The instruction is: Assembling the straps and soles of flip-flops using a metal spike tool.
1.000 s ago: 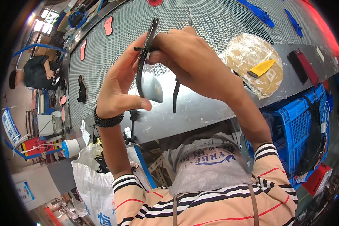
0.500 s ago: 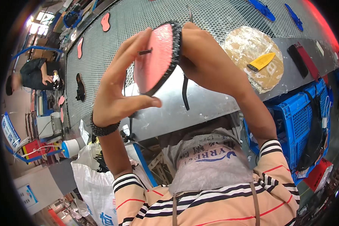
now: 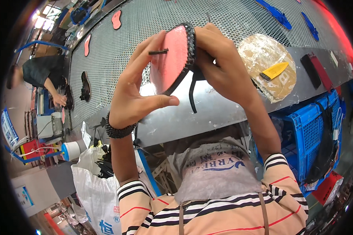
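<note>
A sandal sole [image 3: 175, 58] with a shiny pink face and a rough black edge is raised above the metal table edge, tilted up on its side. My left hand [image 3: 131, 90] grips it from the left, fingers behind its upper edge and thumb out near its lower end. My right hand [image 3: 223, 64] is closed against the sole's black side, its fingertips partly hidden. A short black strap end [image 3: 159, 51] sticks out of the pink face near my left fingers. Below my right hand, a longer black strap [image 3: 192, 96] dangles.
Right of my hands, a yellow-handled brush [image 3: 275, 71] lies on a round, plastic-wrapped board [image 3: 259, 49]. A blue crate [image 3: 302, 129] stands below the table. Pink soles [image 3: 116, 19], a black sandal [image 3: 85, 87] and blue sandals [image 3: 277, 15] lie on the mesh surface [image 3: 153, 17]. A co-worker [image 3: 43, 72] is at far left.
Both my hands and the sole have shifted slightly right in the picture, with the grip much the same. The co-worker's hand has moved lower, toward the table's left edge.
</note>
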A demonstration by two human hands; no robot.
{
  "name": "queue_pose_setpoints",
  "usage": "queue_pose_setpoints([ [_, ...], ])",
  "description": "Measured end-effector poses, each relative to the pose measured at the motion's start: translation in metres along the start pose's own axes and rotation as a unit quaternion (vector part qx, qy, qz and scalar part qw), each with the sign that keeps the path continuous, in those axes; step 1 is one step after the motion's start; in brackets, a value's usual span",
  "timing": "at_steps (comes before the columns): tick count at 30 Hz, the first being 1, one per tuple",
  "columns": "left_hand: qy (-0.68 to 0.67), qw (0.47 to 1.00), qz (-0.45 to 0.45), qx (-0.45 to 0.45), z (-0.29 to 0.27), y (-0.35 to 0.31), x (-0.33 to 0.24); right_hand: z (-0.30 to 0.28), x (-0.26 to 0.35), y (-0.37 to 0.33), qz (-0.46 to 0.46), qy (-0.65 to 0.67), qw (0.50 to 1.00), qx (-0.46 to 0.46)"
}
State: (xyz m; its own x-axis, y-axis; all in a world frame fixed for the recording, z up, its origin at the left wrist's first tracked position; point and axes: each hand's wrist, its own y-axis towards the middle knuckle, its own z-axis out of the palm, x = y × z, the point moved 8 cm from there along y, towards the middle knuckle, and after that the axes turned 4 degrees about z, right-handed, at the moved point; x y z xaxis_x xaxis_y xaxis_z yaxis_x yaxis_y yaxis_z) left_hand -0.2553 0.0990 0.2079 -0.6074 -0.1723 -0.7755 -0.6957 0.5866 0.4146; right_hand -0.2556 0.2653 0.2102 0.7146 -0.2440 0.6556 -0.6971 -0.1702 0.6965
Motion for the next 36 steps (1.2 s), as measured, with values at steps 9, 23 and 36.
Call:
queue_pose_setpoints([
  [9, 0.077, 0.997, 0.020, -0.012, -0.013, -0.002, -0.001, 0.025, -0.016, -0.003, 0.104, 0.178, 0.977, 0.048],
  [23, -0.012, 0.991, -0.080, -0.109, -0.078, -0.007, 0.103, 0.104, -0.096, 0.069, 0.208, 0.290, 0.928, 0.104],
  [36, 0.288, 0.946, -0.144, -0.046, -0.147, -0.030, 0.184, 0.157, -0.153, 0.152, 0.197, 0.180, 0.952, 0.149],
])
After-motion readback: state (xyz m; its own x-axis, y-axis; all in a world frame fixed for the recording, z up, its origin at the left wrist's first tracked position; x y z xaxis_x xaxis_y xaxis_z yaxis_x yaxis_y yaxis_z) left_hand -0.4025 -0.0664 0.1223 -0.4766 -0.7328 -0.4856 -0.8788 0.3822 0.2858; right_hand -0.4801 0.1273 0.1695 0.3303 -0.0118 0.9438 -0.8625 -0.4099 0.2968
